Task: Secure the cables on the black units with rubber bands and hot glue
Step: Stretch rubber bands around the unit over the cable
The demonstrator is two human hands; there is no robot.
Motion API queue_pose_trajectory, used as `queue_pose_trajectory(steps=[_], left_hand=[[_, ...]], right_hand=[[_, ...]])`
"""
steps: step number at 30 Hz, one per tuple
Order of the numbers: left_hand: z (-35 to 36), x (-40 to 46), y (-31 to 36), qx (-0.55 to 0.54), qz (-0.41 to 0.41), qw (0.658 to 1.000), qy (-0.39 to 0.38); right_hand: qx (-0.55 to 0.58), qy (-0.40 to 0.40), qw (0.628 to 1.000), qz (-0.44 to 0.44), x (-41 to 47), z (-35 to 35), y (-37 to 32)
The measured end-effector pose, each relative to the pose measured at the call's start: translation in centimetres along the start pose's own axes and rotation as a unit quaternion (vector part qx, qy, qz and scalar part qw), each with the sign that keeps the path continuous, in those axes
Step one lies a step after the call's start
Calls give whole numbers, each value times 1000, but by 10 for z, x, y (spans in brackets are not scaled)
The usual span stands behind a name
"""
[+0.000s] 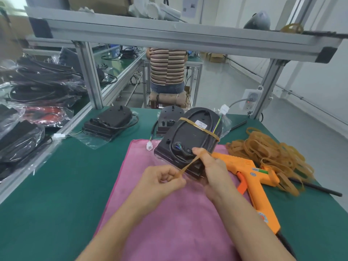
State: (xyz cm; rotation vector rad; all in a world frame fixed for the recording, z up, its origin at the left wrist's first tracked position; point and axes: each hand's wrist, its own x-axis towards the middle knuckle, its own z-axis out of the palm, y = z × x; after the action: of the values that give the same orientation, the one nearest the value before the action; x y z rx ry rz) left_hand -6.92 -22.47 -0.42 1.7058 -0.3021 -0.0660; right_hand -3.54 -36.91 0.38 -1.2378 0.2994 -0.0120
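Note:
A black unit (190,136) is tilted up over the pink cloth (175,213), its black cable looped on its back. One tan rubber band (199,129) crosses its upper part. My right hand (212,166) grips the unit's lower end, thumb on top. A second rubber band (190,162) stretches from that thumb to my left hand (162,179), which pinches and pulls it to the left. An orange hot glue gun (252,183) lies on the cloth's right edge. Two more black units (111,121) (169,117) lie behind.
A heap of loose rubber bands (267,151) lies to the right on the green mat (56,185). Bagged black cables (37,83) are stacked at left. An aluminium frame post (90,76) and shelf stand behind. A seated person (167,68) is beyond the bench. A power strip (251,98) hangs on the right post.

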Motion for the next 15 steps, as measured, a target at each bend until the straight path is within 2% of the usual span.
queue_pose_trajectory(steps=[7,9,13,15], left_hand=[[-22,-9,2,40,2,998,48],[-26,-10,2,4,-14,997,73],[-35,-8,1,-65,-49,994,75],[-34,-9,-4,-14,-19,998,60]], right_hand=[[-70,-51,996,-15,-1,-19,1],[-85,-71,994,0,-1,-25,-1],[-126,-119,985,10,-2,-33,-5],[-125,-129,984,10,-1,-35,-8]])
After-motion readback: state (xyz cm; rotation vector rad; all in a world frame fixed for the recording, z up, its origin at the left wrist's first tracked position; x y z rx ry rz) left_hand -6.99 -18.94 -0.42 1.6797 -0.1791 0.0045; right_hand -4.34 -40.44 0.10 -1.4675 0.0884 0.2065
